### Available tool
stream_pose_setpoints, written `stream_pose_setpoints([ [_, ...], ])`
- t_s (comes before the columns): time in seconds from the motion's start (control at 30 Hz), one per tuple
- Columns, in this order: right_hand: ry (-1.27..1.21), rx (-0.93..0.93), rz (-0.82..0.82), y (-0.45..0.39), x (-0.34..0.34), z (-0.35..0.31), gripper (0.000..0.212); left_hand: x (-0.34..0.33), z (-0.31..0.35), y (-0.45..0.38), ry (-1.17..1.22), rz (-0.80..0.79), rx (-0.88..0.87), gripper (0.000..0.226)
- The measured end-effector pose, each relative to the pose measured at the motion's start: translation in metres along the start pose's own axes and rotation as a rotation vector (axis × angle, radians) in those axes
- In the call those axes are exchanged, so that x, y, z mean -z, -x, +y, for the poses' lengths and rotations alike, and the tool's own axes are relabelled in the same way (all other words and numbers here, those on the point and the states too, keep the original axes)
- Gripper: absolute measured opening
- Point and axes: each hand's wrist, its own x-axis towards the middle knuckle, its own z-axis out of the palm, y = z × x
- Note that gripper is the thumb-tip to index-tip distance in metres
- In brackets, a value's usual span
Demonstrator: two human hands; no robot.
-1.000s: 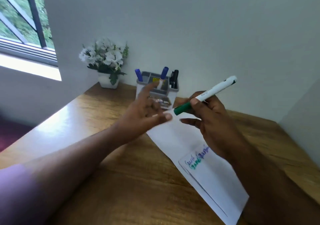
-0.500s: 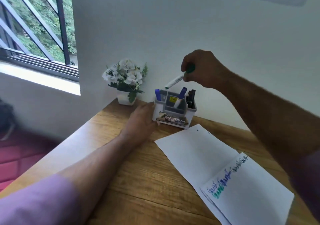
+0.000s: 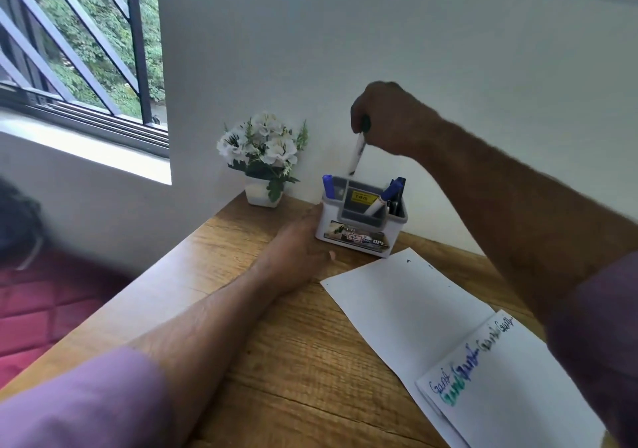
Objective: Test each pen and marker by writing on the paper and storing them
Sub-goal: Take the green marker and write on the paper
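Overhead, the right hand (image 3: 386,119) pinches a marker (image 3: 357,152) (green cap up) just above the holder (image 3: 362,223); the left hand (image 3: 297,254) seems to brace the holder's side, fingers hidden, on the tabletop (image 3: 259,361).

The label on the front of the pen holder (image 3: 359,230) shows the letters "OPE" at its right end; the rest is too blurred to read. A yellow sticker (image 3: 362,197) inside it carries small print, perhaps a price. The paper (image 3: 397,306) bears a repeated handwritten word in blue, green and black, seemingly "Garg".
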Motion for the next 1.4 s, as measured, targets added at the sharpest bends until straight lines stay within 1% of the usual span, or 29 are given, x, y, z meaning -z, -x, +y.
stream_pose_setpoints([
  [0.1,0.007,0.022,0.004,0.0,-0.014,-0.005,0.026,-0.001,-0.001,0.0,-0.017,0.002,0.012,0.076],
  [0.17,-0.03,0.03,-0.017,0.005,-0.035,-0.007,0.031,-0.001,-0.002,-0.001,-0.012,0.006,0.026,0.078],
  [0.3,-0.102,-0.015,-0.086,0.011,-0.06,-0.005,0.065,-0.001,-0.004,-0.001,-0.016,-0.003,0.031,0.08],
  [0.4,-0.117,-0.039,-0.078,0.015,-0.061,-0.004,0.071,-0.001,-0.003,-0.001,-0.019,-0.002,0.026,0.079],
  [0.47,-0.115,-0.041,-0.083,0.022,-0.061,0.0,0.07,0.0,0.0,0.001,-0.04,-0.009,0.027,0.079],
  [0.5,-0.127,-0.046,-0.081,0.028,-0.061,0.002,0.067,-0.001,0.0,0.002,-0.047,-0.004,0.033,0.075],
  [0.53,-0.15,-0.054,-0.073,0.034,-0.06,0.003,0.064,0.0,0.0,0.003,-0.059,0.017,0.04,0.066],
  [0.63,-0.252,-0.101,0.009,0.07,-0.056,0.009,0.046,0.001,0.0,0.005,-0.186,0.152,0.007,0.027],
  [0.67,-0.274,-0.096,0.026,0.087,-0.056,0.012,0.038,-0.001,0.0,0.006,-0.219,0.176,-0.021,0.02],
  [0.7,-0.281,-0.07,0.026,0.105,-0.057,0.014,0.03,-0.003,0.002,0.008,-0.24,0.171,-0.056,0.019],
  [0.77,-0.256,-0.028,-0.054,0.146,-0.063,0.024,0.024,-0.01,0.012,0.013,-0.273,0.091,-0.139,0.02],
  [0.83,-0.202,-0.048,-0.205,0.184,-0.071,0.037,0.027,-0.018,0.025,0.019,-0.328,-0.019,-0.226,0.021],
  [0.9,-0.173,-0.117,-0.318,0.214,-0.079,0.049,0.029,-0.029,0.033,0.022,-0.385,-0.121,-0.259,0.025],
  [0.93,-0.198,-0.153,-0.319,0.224,-0.083,0.055,0.029,-0.034,0.036,0.022,-0.407,-0.171,-0.247,0.029],
  [1.0,-0.3,-0.212,-0.236,0.237,-0.091,0.062,0.028,-0.043,0.04,0.021,-0.432,-0.242,-0.218,0.034],
  [1.07,-0.339,-0.222,-0.144,0.242,-0.103,0.065,0.029,-0.048,0.043,0.018,-0.454,-0.254,-0.228,0.027],
  [1.17,-0.31,-0.238,-0.035,0.244,-0.123,0.066,0.034,-0.06,0.047,0.012,-0.508,-0.261,-0.242,0.018],
  [1.27,-0.271,-0.239,0.007,0.242,-0.133,0.068,0.031,-0.075,0.045,0.009,-0.56,-0.212,-0.233,0.02],
  [1.4,-0.236,-0.217,-0.028,0.241,-0.138,0.071,0.033,-0.08,0.038,0.01,-0.599,-0.188,-0.208,0.024],
])
